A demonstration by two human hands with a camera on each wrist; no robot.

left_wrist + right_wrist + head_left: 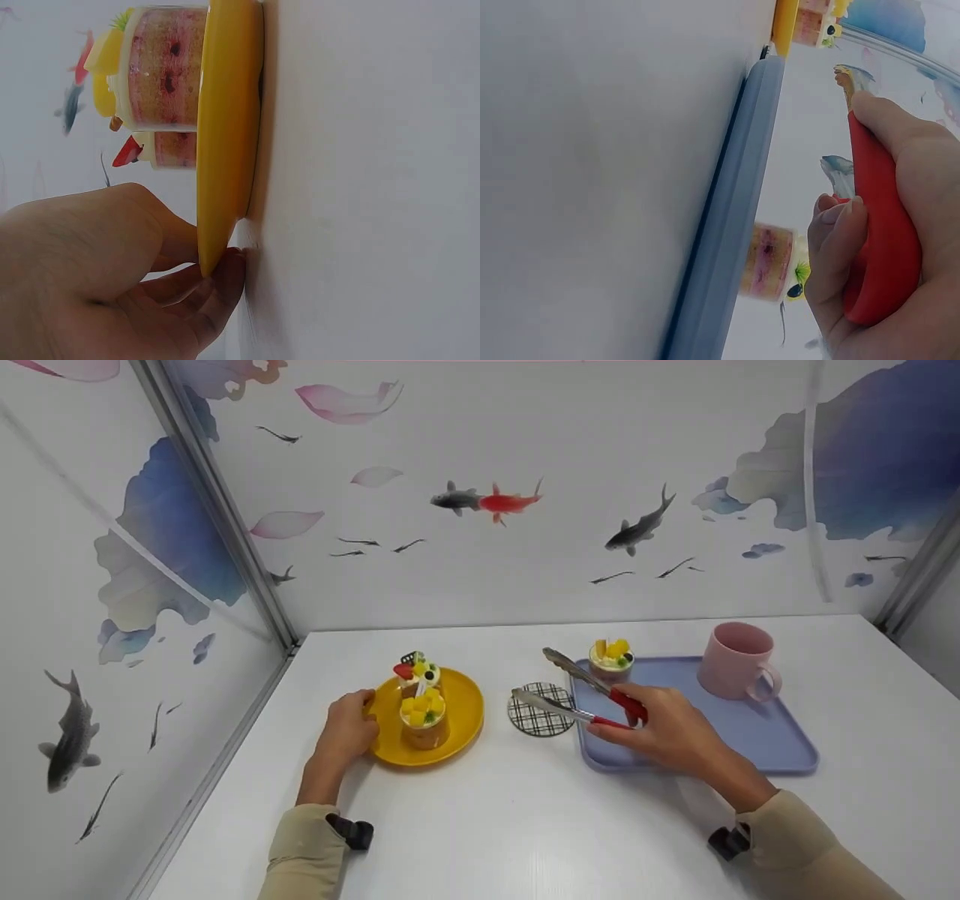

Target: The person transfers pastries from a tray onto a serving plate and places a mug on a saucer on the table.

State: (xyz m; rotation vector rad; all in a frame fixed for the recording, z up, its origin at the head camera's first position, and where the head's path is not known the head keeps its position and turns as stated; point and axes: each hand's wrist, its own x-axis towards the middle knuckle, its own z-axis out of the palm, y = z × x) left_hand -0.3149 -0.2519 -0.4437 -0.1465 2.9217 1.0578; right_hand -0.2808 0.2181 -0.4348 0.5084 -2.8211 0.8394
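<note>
My left hand [347,727] pinches the left rim of a yellow plate [469,712], thumb above and fingers beneath in the left wrist view. Two dessert cups stand on that plate: a mango-topped cup [424,720] in front, and behind it a cup with strawberry and other fruit [415,675]. My right hand [667,727] grips red-handled metal tongs [574,671], their jaws spread with nothing between them. The tongs point left above a round plaid coaster [541,724]. A third fruit-topped dessert cup [611,664] sits at the back left corner of the blue tray [720,742].
On the tray's back right stands a pink mug [739,664], its handle toward the front right. The white table [480,832] meets printed wall panels [480,427] at the back and left.
</note>
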